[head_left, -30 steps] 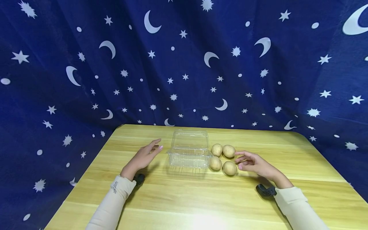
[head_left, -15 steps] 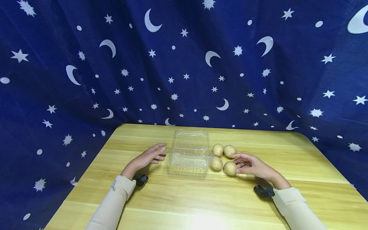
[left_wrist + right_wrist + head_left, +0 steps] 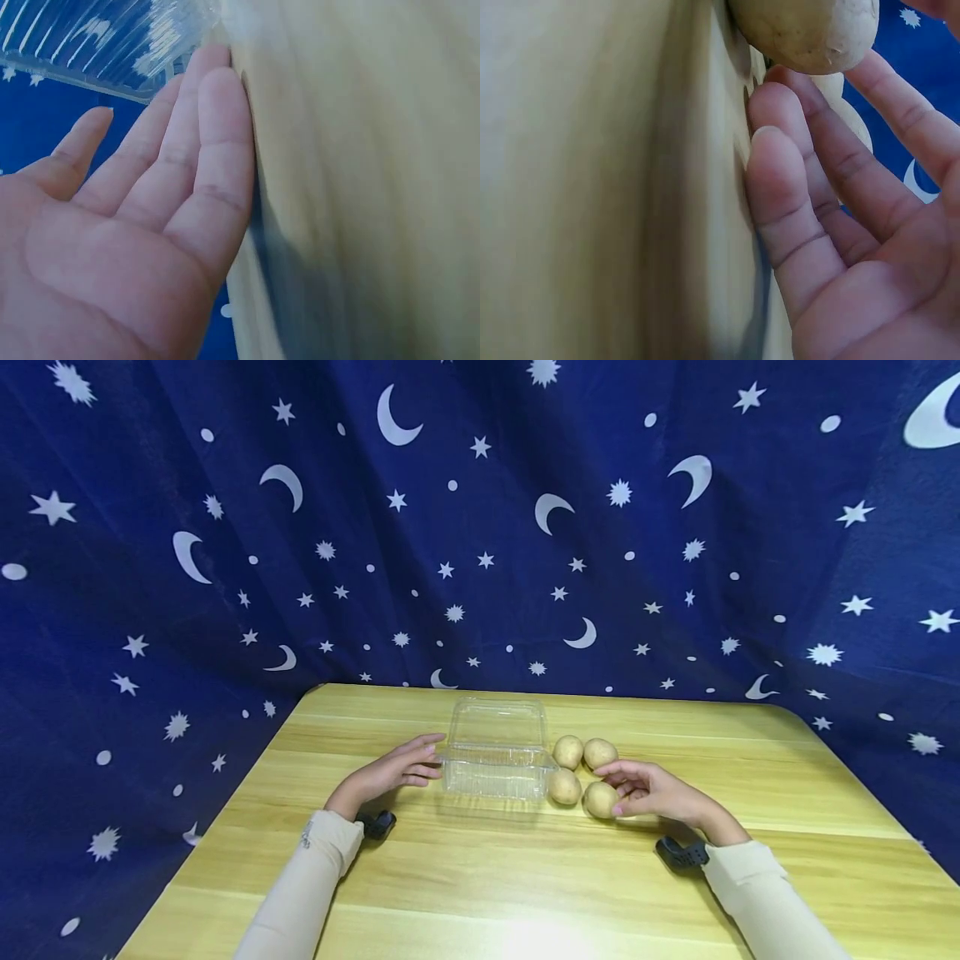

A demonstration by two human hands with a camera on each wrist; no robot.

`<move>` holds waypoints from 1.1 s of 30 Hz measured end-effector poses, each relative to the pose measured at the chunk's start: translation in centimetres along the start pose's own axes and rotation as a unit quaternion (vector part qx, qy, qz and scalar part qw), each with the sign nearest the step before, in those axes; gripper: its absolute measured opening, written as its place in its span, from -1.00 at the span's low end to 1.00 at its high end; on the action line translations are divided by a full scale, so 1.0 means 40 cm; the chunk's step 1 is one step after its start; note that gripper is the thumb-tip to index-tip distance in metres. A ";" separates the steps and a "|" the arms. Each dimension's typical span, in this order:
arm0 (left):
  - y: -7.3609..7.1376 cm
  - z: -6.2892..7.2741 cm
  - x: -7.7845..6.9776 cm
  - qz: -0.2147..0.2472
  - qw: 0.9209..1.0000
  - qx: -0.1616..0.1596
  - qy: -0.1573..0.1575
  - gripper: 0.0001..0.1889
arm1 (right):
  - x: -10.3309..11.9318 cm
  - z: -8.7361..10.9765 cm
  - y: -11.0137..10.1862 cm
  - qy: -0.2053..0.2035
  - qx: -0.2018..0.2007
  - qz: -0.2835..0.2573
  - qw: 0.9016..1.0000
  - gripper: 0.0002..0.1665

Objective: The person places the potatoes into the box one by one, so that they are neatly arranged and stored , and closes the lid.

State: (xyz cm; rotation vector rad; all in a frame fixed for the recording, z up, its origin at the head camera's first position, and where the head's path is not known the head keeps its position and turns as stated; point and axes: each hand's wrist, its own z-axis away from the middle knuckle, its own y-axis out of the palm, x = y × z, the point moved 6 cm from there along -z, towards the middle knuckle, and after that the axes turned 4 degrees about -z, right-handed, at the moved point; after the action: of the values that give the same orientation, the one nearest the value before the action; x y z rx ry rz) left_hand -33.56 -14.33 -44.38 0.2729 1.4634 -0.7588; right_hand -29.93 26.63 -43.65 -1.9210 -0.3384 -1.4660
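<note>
A clear plastic clamshell box point(image 3: 495, 777) stands on the table with its lid point(image 3: 498, 723) raised at the back. My left hand point(image 3: 390, 774) is at the box's left side, fingers nearly straight; in the left wrist view the fingertips point(image 3: 223, 97) reach the ribbed plastic wall point(image 3: 112, 45). Several potatoes lie grouped right of the box. My right hand point(image 3: 660, 793) is bent around the right side of the front right potato point(image 3: 599, 800), which rests on the table. In the right wrist view, fingers lie beside and behind this potato point(image 3: 810, 34); a firm grip does not show.
The other potatoes are the front left one point(image 3: 565, 786), touching or nearly touching the box, the back left one point(image 3: 567, 752) and the back right one point(image 3: 600, 753). A wooden table point(image 3: 480, 877) carries everything. Behind it hangs a blue curtain point(image 3: 480, 527) with moons and stars.
My left hand has moved right and lowered to the box's left edge. My right hand has moved left, its fingers coming around the front right potato. Box and potatoes stay put.
</note>
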 end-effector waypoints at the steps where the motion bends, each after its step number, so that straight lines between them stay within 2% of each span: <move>1: 0.001 -0.003 0.000 0.006 1.000 0.005 0.000 -0.28 | -0.002 -0.001 -0.001 -0.001 0.004 -0.001 1.000 -0.36; 8: 0.004 -0.020 0.006 0.031 0.999 0.017 -0.011 -0.27 | -0.016 -0.010 -0.004 0.003 0.030 -0.004 1.000 -0.38; 14: 0.006 -0.028 0.001 0.035 0.999 0.035 0.006 -0.26 | -0.019 -0.014 -0.004 0.011 0.041 -0.001 0.999 -0.41; 28: 0.007 -0.038 -0.004 0.024 0.998 0.062 0.018 -0.29 | -0.026 -0.015 -0.008 0.007 0.029 0.001 1.000 -0.43; 33: 0.010 -0.034 -0.011 0.026 0.997 0.062 0.022 -0.25 | -0.028 -0.016 -0.007 0.004 0.021 -0.001 1.000 -0.45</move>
State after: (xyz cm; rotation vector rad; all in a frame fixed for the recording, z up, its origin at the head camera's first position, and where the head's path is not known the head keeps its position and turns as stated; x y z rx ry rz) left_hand -34.36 -13.08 -44.23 0.4238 1.4475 -0.8065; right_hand -30.95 26.63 -44.49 -1.8824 -0.3642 -1.4549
